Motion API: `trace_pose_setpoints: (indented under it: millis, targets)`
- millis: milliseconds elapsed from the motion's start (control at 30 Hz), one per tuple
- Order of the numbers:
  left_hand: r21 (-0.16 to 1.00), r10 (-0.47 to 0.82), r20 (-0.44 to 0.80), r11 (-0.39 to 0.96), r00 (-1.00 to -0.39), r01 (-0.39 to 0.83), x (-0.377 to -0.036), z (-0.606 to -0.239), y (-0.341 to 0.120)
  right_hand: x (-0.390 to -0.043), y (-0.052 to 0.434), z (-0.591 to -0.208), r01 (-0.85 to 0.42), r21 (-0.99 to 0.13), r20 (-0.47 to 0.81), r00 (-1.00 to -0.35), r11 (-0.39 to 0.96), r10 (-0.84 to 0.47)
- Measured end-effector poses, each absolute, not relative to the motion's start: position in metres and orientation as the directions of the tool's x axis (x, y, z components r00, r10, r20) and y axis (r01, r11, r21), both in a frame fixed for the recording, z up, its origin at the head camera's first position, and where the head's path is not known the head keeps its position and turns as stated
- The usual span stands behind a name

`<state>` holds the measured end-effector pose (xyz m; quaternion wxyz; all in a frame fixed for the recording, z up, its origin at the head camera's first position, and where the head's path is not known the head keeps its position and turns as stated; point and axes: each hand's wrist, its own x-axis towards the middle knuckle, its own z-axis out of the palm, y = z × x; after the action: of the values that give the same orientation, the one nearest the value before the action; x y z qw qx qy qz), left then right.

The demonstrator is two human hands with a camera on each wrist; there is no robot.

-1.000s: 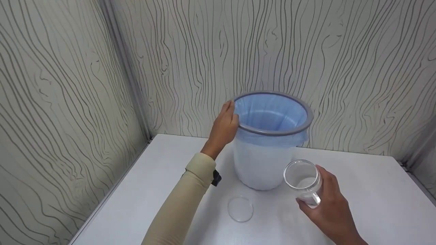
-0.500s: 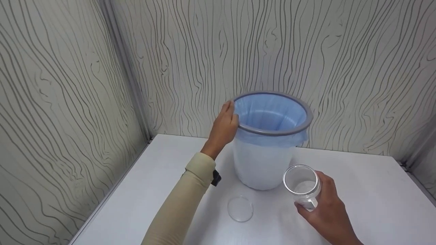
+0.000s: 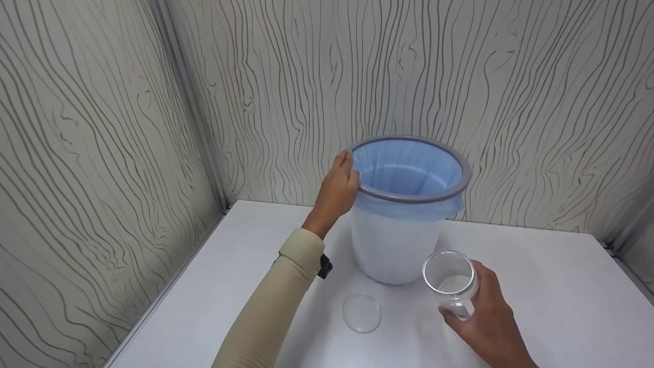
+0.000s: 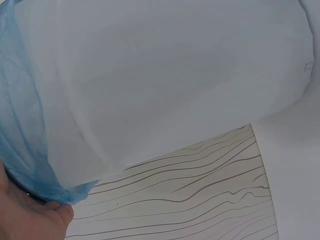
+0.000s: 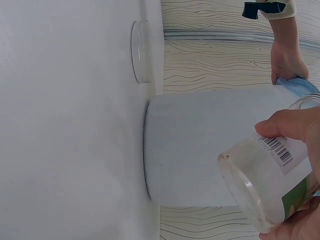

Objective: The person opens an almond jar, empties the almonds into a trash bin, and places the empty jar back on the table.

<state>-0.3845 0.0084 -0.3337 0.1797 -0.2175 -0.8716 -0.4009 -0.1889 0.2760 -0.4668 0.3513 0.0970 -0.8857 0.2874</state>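
Steadying the lined bin [image 3: 396,240] by its rim, the left hand [image 3: 337,191] grips it while the right hand [image 3: 488,319] clasps an open jar [image 3: 450,278] tilted beside it.

Bin [image 3: 396,245] stands on the surface [image 3: 562,296] toward the back, near the corner where the two walls [image 3: 536,102] meet. Your left hand [image 3: 337,191] sits on the bin's rim at its left side. Lid [image 3: 361,313] lies flat on the surface just in front of the bin, slightly left. Jar [image 3: 449,281] is in your right hand [image 3: 485,322], in front of the bin and to its right, tilted, right of the lid.
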Motion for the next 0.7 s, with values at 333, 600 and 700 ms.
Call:
trace_pose_setpoints:
  millis: [333,600,700]
  targets:
    - [0.610,0.236,0.499,0.588,-0.834,0.531,-0.3863,-0.3343,0.0078,-0.1874,0.2736,-0.4703,-0.343,-0.490,0.634,-0.771,0.802,0.058]
    - [0.612,0.234,0.497,0.588,-0.835,0.529,-0.3859,-0.3349,0.0083,-0.1862,0.2705,-0.4720,-0.322,-0.496,0.616,-0.785,0.806,0.066]
    - [0.610,0.234,0.500,0.588,-0.834,0.531,-0.3857,-0.3346,0.0080,-0.1864,0.2703,-0.4718,-0.318,-0.474,0.626,-0.777,0.821,0.060]
